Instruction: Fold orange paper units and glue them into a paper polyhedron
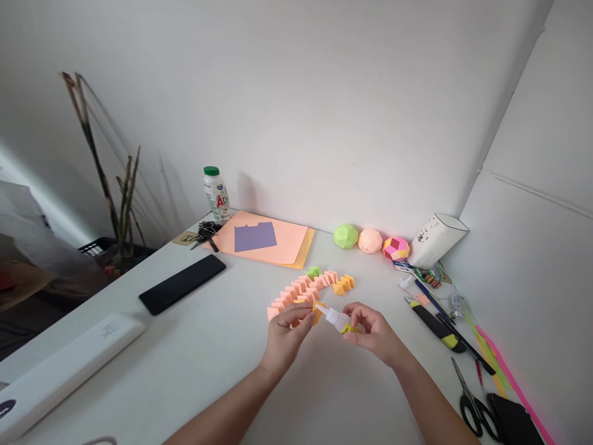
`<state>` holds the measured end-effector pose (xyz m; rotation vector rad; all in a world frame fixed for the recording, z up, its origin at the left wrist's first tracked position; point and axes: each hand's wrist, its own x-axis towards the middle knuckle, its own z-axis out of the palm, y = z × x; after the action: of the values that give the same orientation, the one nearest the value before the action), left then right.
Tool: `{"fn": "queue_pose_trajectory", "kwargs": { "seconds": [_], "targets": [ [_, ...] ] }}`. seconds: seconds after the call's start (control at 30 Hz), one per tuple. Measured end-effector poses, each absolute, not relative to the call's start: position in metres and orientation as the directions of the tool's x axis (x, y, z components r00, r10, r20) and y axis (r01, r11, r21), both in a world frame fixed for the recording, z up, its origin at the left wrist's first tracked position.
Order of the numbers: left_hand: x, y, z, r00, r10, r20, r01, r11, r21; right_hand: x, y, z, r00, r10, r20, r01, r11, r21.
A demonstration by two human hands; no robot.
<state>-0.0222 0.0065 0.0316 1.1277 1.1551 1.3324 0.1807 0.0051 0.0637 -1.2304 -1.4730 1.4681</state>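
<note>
Between the fingertips of my left hand (288, 337) is a small orange folded paper piece (317, 313). My right hand (374, 332) grips a small white glue bottle (340, 320) with yellow print, tilted so that its narrow nozzle points left. The nozzle tip is at the orange piece; whether it touches I cannot tell. Just beyond my hands, peach folded paper pieces (296, 289) stand in curved rows. Orange folded pieces (343, 285) and green ones (314, 272) lie at the ends of these rows.
Three paper balls (370, 241) sit by the wall. Peach sheets (291, 238) carry a purple paper (256, 237), near a bottle (217, 194). A black phone (183, 284) and white long box (69, 371) lie left. Right are a utility knife (435, 324), scissors (470, 395) and a paper holder (438, 240).
</note>
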Motion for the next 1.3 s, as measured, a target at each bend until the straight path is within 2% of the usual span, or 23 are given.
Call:
{"fn": "queue_pose_trajectory", "kwargs": {
  "seconds": [0.2, 0.37, 0.5, 0.63, 0.83, 0.93, 1.13, 1.3],
  "targets": [
    [-0.022, 0.008, 0.024, -0.038, 0.999, -0.019, -0.161, 0.013, 0.987, 0.189, 0.01, 0.062, -0.238, 0.965, -0.114, 0.002, -0.117, -0.993],
    [-0.021, 0.01, 0.024, 0.091, 0.985, -0.145, -0.311, 0.167, 0.936, 0.197, 0.014, 0.061, -0.239, 0.964, -0.115, -0.065, -0.134, -0.989],
    [-0.02, 0.01, 0.027, 0.214, 0.963, -0.165, -0.379, 0.238, 0.894, 0.2, 0.015, 0.059, -0.266, 0.96, -0.082, -0.156, -0.127, -0.98],
    [-0.02, 0.008, 0.03, 0.28, 0.947, -0.156, -0.363, 0.255, 0.896, 0.204, 0.02, 0.055, -0.227, 0.973, -0.032, -0.206, -0.08, -0.975],
    [-0.017, 0.003, 0.032, 0.418, 0.893, -0.165, -0.347, 0.324, 0.88, 0.22, 0.038, 0.029, 0.091, 0.996, 0.018, -0.005, 0.018, -1.0],
    [-0.015, 0.001, 0.031, 0.479, 0.86, -0.176, -0.347, 0.37, 0.862, 0.231, 0.048, 0.009, 0.273, 0.954, 0.12, 0.158, 0.078, -0.984],
    [-0.015, 0.0, 0.03, 0.53, 0.827, -0.187, -0.315, 0.397, 0.862, 0.244, 0.059, -0.017, 0.336, 0.929, 0.153, 0.223, 0.079, -0.972],
    [-0.017, 0.002, 0.03, 0.537, 0.826, -0.173, -0.31, 0.384, 0.87, 0.245, 0.059, -0.02, 0.319, 0.933, 0.166, 0.288, 0.071, -0.955]
  ]
}}
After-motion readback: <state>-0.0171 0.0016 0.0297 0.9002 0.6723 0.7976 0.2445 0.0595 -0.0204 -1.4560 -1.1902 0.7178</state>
